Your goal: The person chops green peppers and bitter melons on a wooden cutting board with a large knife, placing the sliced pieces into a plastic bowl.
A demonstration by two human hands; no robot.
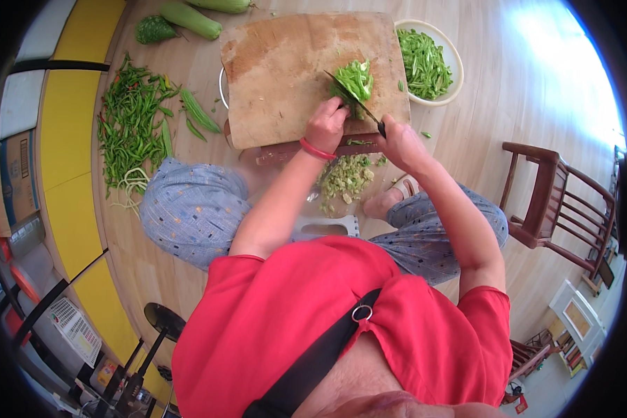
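Observation:
My right hand [402, 143] is wrapped round the black handle of a kitchen knife [359, 104], whose dark blade slants up and left over the board. Just left of the blade, my left hand [325, 125] has its fingers curled in, close to the near edge of the wooden cutting board [285, 76]. What those fingers press on is hidden from view. A small heap of pale-green vegetable slices [355, 79] lies along the right side of the blade. The rest of the board's worn surface shows a few crumbs.
Right of the board stands a white bowl [455, 59] of green slices. Vegetable scraps [347, 177] lie below the board between my feet. Left on the floor are a pile of chili peppers [134, 115], a bitter melon [199, 110] and long gourds [191, 19]. A wooden chair [547, 198] stands at right.

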